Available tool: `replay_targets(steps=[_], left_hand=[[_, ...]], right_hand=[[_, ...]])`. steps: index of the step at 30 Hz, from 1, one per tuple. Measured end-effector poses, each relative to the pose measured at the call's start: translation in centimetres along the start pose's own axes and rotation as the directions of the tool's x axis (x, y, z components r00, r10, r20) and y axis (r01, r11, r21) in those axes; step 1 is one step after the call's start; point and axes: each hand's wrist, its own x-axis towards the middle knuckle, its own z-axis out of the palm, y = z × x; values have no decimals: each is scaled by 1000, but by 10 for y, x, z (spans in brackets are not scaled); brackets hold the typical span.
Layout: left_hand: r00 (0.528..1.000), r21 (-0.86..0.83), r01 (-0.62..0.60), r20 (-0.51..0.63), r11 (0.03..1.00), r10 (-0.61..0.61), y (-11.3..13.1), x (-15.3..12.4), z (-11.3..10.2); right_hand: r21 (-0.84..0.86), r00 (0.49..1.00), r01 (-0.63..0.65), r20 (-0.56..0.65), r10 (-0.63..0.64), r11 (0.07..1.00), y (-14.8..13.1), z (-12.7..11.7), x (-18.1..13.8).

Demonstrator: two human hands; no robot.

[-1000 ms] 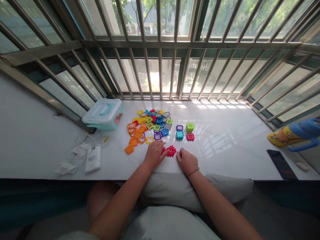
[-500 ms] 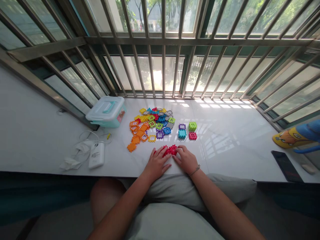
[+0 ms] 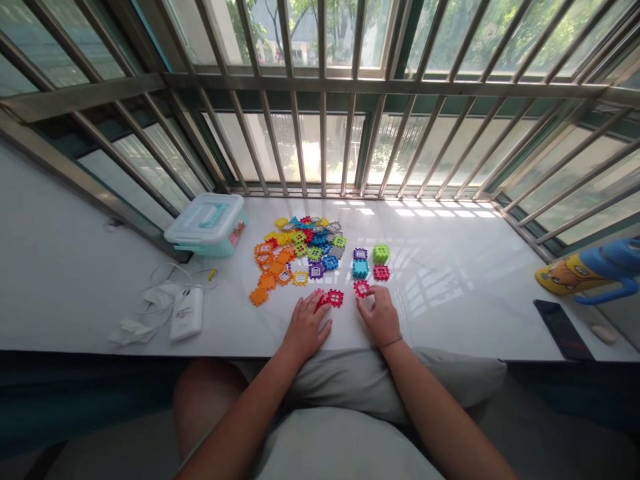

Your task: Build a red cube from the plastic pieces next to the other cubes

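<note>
My right hand (image 3: pixel 380 315) pinches a red building tile (image 3: pixel 361 288) with square window openings by its near edge, a little above the white ledge or on it; I cannot tell which. My left hand (image 3: pixel 306 327) lies low on the ledge with its fingers stretched out and the thumb apart. Under its fingertips is another red tile (image 3: pixel 321 297), partly hidden. Touching or close beside that one lies a red windowed tile (image 3: pixel 335 298). Beyond my right hand are small stacks: purple (image 3: pixel 360 254), teal (image 3: pixel 361 269), green (image 3: pixel 381 253) and red (image 3: pixel 381 273).
A pile of mixed coloured tiles (image 3: pixel 300 247) spreads behind my left hand. To the left are a lidded plastic box (image 3: pixel 207 227), a white power bank (image 3: pixel 187 313) with a cable, and tissues (image 3: pixel 145 320). A phone (image 3: pixel 563 329) and a yellow-blue bottle (image 3: pixel 575 270) are at the right.
My right hand has drawn a red tile away to the right and forward from the red tiles by my left hand. My left hand has stayed nearly in place. The view has shifted slightly.
</note>
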Motion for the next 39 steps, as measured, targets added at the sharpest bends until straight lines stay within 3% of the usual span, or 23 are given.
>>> replay_targets(steps=[6, 11, 23, 39], left_hand=[[1000, -3, 7, -15, 1000, -7, 1, 0, -2], [1000, -5, 17, -2, 1000, -17, 1, 1, -3], [1000, 0, 18, -5, 1000, -18, 0, 2, 0], [1000, 2, 18, 0, 1000, -18, 0, 2, -1]], right_hand=[[-62, 964, -197, -196, 182, 978, 32, -10, 33], [-121, 938, -287, -239, 253, 950, 51, -9, 53], [-187, 973, -215, -125, 194, 959, 58, -3, 58], [-248, 974, -218, -109, 196, 944, 56, -1, 58]])
